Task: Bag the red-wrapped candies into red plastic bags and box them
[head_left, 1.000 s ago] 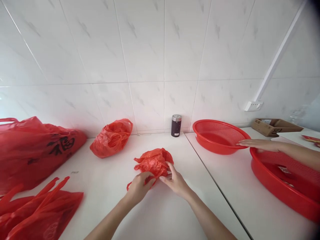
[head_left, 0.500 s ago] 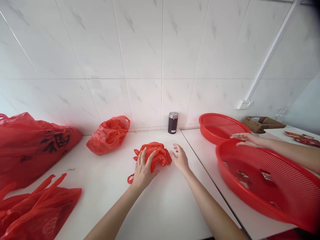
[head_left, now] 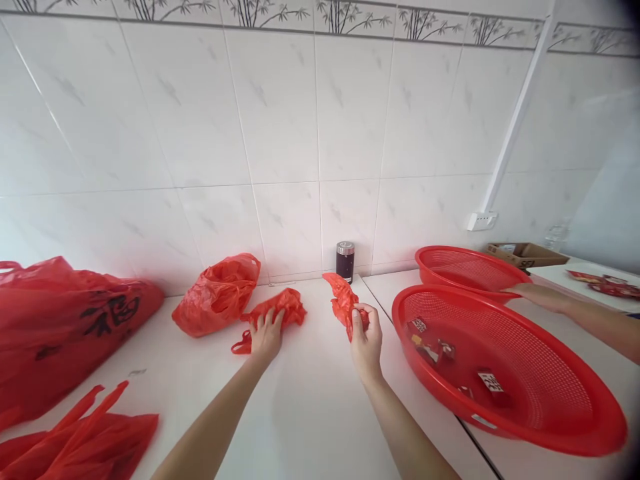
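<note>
My right hand (head_left: 367, 335) is closed, thumb against fingers, on a crumpled red plastic bag (head_left: 343, 297), which it holds up off the white table. On the left, my left hand (head_left: 266, 339) is bent over a second crumpled red plastic bag (head_left: 291, 308) lying on the table. Its fingers press into the film, and a loop handle sticks out beside the wrist. A gap of bare table separates the two bags. Behind my right hand a dark canister with a silver lid (head_left: 345, 261) stands against the tiled wall.
A large red basket (head_left: 565, 380) with several small packets stands at right, a second red basket (head_left: 470, 263) behind it. Another person's hand (head_left: 537, 293) touches the rear basket's rim. Red bags (head_left: 220, 293) (head_left: 65, 327) lie left. A cardboard box (head_left: 533, 257) sits far right.
My hands have moved apart; the right now holds one crumpled bag, while the left has shifted left with the other. The front basket has swung left and the other person's hand is at the rear one.
</note>
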{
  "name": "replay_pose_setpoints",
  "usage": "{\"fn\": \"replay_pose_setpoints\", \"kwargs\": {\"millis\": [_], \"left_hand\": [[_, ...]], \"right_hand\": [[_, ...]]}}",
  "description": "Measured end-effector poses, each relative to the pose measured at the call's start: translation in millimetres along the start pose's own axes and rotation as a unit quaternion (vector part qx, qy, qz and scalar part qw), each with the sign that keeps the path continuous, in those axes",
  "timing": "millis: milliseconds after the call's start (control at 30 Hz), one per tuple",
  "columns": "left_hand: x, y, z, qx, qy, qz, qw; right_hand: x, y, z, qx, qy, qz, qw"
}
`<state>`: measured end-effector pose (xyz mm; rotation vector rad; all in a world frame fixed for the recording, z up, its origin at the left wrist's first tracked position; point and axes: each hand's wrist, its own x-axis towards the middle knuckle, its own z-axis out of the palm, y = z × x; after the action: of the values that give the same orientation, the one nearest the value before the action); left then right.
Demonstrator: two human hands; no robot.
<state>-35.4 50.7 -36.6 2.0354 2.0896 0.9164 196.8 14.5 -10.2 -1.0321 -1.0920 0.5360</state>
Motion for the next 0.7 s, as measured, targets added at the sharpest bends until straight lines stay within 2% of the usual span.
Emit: {"fn": "replay_pose_setpoints", "kwargs": {"millis": [67, 133, 233, 300, 367, 400, 467, 533, 600, 633, 700], "left_hand": [[16, 15, -7.4, -0.056, 0.044, -0.005, 0.997], [20, 35, -15.6, -0.128, 0.069, 0.007, 0.989], [2, 60, -30.0, -0.264, 0.057, 0.024, 0.963], [-20, 67, -40.7, -0.414, 0.010, 0.019, 0.910], [-44, 65, -51.4, -0.527, -0.050, 0.000, 0.848], [-56, 60, -56.6, -0.549, -0.076, -0.019, 0.832], [-77, 47, -66.7, -0.559, -0.100, -0.081, 0.819], [-94, 30, -75.3, -0.601, -0.074, -0.173, 0.777], [-106, 18, -81.1, -0.657, -0.009, -0.258, 0.708], [-111, 14, -82.3, -0.675, 0.023, -0.291, 0.678], [-118, 14, -81.4, -0.682, 0.071, -0.335, 0.646]], "right_hand": [[-7, -23, -6, 0.038, -0.025, 0.005, 0.999], [-13, -38, -15, 0.078, -0.048, 0.042, 0.995], [-18, -42, -33, 0.112, -0.101, 0.127, 0.980], [-19, -39, -45, 0.117, -0.149, 0.183, 0.965], [-21, -33, -54, 0.115, -0.199, 0.235, 0.945], [-21, -29, -58, 0.116, -0.220, 0.259, 0.933], [-22, -19, -63, 0.125, -0.248, 0.297, 0.914], [-21, -5, -65, 0.119, -0.262, 0.310, 0.906], [-22, 8, -62, 0.052, -0.260, 0.288, 0.920], [-22, 13, -59, -0.004, -0.248, 0.259, 0.933], [-26, 11, -51, -0.113, -0.202, 0.173, 0.958]]}}
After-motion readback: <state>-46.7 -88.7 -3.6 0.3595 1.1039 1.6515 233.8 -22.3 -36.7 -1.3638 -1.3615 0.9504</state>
